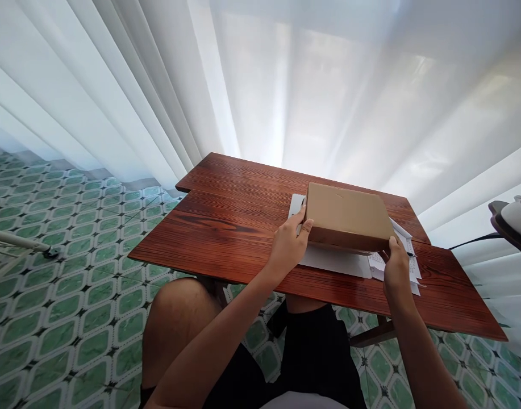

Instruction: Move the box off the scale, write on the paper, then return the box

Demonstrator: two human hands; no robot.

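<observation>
A closed brown cardboard box [347, 210] is held between my two hands over the wooden table. My left hand [291, 238] grips its left side near the front corner, thumb at the edge. At the front right corner, my right hand [396, 267] holds the box, with its fingers partly hidden beneath. Under the box lies a flat light-grey object [337, 262], mostly covered, so its kind is unclear. Sheets of written paper [413, 264] stick out to the right, with a dark pen [411, 254] on them.
The reddish-brown wooden table [226, 227] stands before my knees. White curtains [260, 85] hang behind it. On the right, a white pot [518, 218] sits on a dark stand. A pale metal leg with a caster [51, 252] rests on the green tiled floor [81, 318].
</observation>
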